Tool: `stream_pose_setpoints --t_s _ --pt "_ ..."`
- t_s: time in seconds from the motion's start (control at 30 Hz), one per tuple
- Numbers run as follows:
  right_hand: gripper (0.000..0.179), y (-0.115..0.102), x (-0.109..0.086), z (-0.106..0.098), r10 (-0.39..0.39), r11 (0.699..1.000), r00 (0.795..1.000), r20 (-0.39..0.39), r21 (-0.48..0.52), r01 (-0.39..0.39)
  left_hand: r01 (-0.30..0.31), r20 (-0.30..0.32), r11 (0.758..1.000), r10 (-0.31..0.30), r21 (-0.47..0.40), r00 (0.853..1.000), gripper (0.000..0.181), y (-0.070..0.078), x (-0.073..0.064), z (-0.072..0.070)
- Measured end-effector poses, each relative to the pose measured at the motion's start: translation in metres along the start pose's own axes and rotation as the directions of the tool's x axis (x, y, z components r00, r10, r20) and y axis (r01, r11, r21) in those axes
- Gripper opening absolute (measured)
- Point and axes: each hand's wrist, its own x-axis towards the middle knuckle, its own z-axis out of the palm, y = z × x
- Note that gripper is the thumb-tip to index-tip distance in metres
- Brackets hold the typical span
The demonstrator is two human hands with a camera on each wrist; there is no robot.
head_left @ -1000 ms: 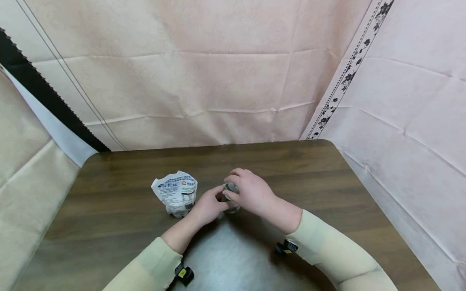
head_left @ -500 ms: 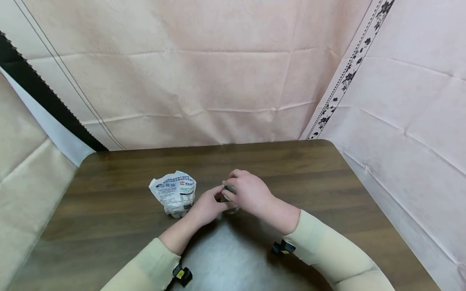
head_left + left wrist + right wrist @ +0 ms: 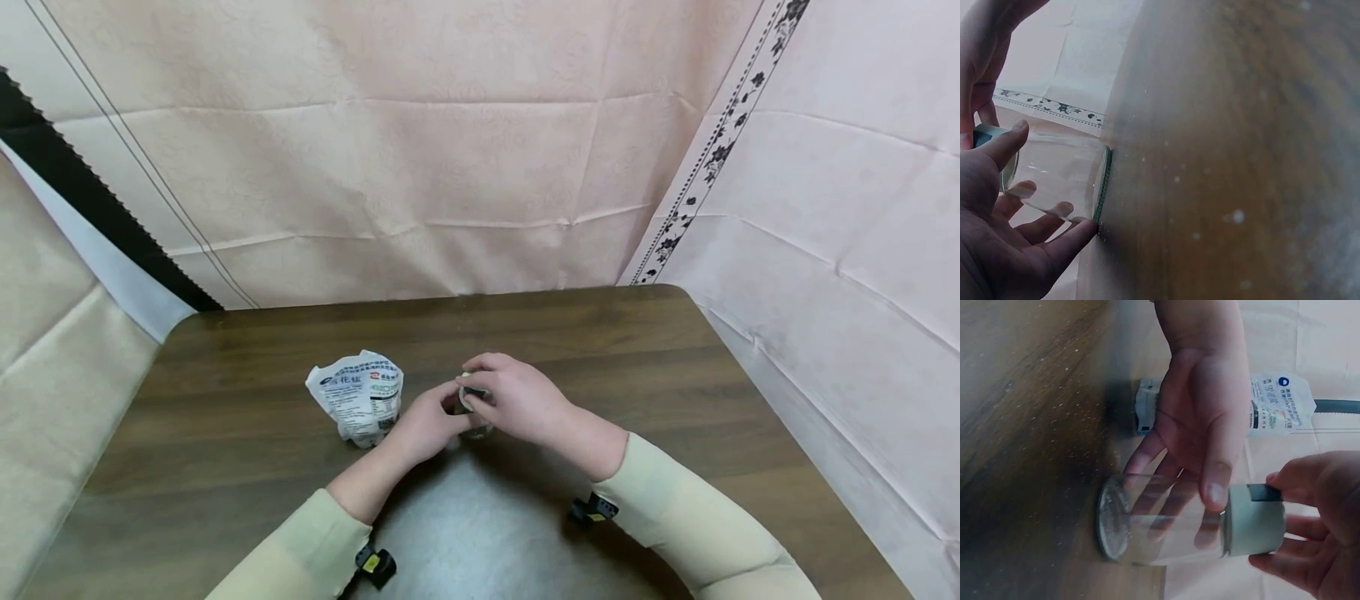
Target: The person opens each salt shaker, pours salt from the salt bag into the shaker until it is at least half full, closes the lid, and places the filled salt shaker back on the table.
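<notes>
A clear see-through glass jar [image 3: 1172, 515] stands upright on the table, topped by a pale green lid [image 3: 1254, 528] with a dark patch on its side. My left hand [image 3: 435, 423] holds the jar's glass body, thumb on one side and fingers round the other, as the left wrist view shows. Above it, my right hand [image 3: 528, 400] grips the lid with thumb and fingertips around its side. In the head view the two hands cover most of the jar. To the left of my left hand sits a white printed packet [image 3: 363, 398], its top crumpled.
The brown wood-grain table [image 3: 247, 375] has rounded far corners. Pale cloth [image 3: 465, 167] hangs behind it and along both sides, with a floral border strip [image 3: 708, 167] at the right. Each sleeve cuff carries a black wrist camera [image 3: 375, 567].
My right hand has shifted slightly on the lid, its fingers now reaching further across it. The lid's visible side looks turned. My left hand and the packet stay in place.
</notes>
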Motion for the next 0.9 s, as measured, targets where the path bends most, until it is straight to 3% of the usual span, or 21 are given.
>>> stream_pose_setpoints --t_s 0.2,0.37,0.5,0.67,0.9 --pt "0.024 0.01 -0.001 0.002 -0.07 0.997 0.997 -0.013 0.04 0.07 0.016 0.017 1.0 -0.016 -0.027 1.0 0.056 0.001 0.0 -0.002" --pt "0.024 0.019 0.0 0.003 -0.14 0.988 0.99 -0.005 0.068 0.14 0.01 0.023 1.0 -0.01 0.018 1.0 0.058 0.002 0.001 -0.003" --pt "0.024 0.023 0.0 0.003 -0.152 0.984 0.988 0.011 0.095 0.151 0.012 0.028 1.0 -0.013 0.028 1.0 0.061 0.001 0.0 -0.003" --pt "0.027 0.015 -0.003 0.001 -0.083 0.995 0.997 0.004 0.053 0.082 0.015 0.017 0.999 -0.015 0.043 1.0 0.061 0.001 0.0 -0.002" --pt "0.019 -0.006 -0.001 -0.001 0.09 0.996 0.989 -0.115 0.005 -0.09 0.012 0.009 1.0 -0.012 0.022 1.0 0.059 0.002 -0.002 0.001"
